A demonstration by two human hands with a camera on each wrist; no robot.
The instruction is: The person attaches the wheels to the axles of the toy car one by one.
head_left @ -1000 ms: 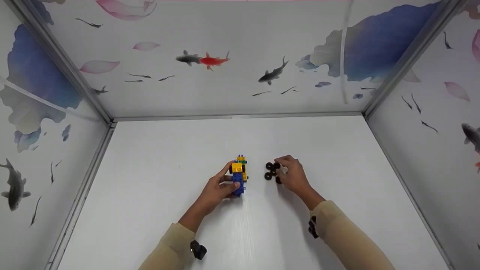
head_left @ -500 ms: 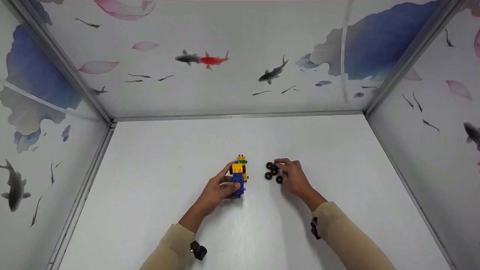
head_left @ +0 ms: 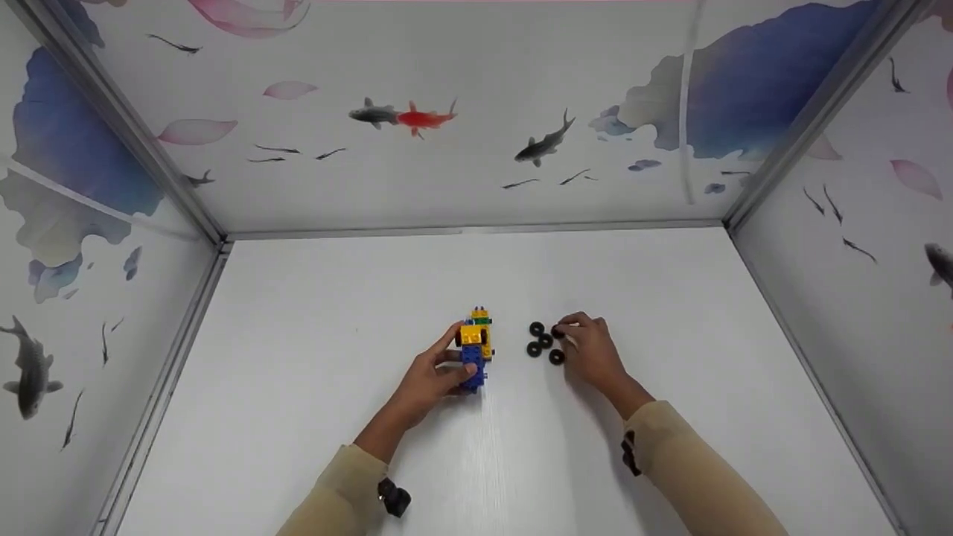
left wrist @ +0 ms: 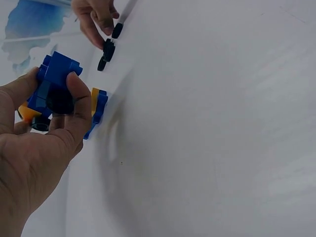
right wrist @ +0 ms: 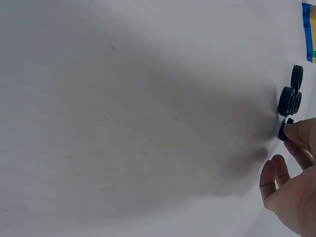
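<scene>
My left hand (head_left: 432, 376) grips a toy vehicle of blue and yellow building blocks (head_left: 472, 353), thumb on its blue part. Dark wheels show on its sides, and in the left wrist view the blue block (left wrist: 60, 69) stands up between thumb and fingers. With thumb and forefinger, my right hand (head_left: 592, 348) pinches one black toy wheel (head_left: 558, 332); the right wrist view has that wheel (right wrist: 284, 131) at the fingertips. Several more black wheels (head_left: 534, 348) lie close by on the white table, to the left of the right hand.
Just beyond the held vehicle, a second block build (head_left: 480, 316) in yellow, green and blue lies on the table (head_left: 335, 298), partly hidden by the vehicle. White panels (head_left: 476, 179) printed with fish and petals enclose the table at the back and both sides.
My right hand has shifted slightly right, drawing one wheel away from the cluster between its fingertips. The left hand and its toy vehicle stay in place.
</scene>
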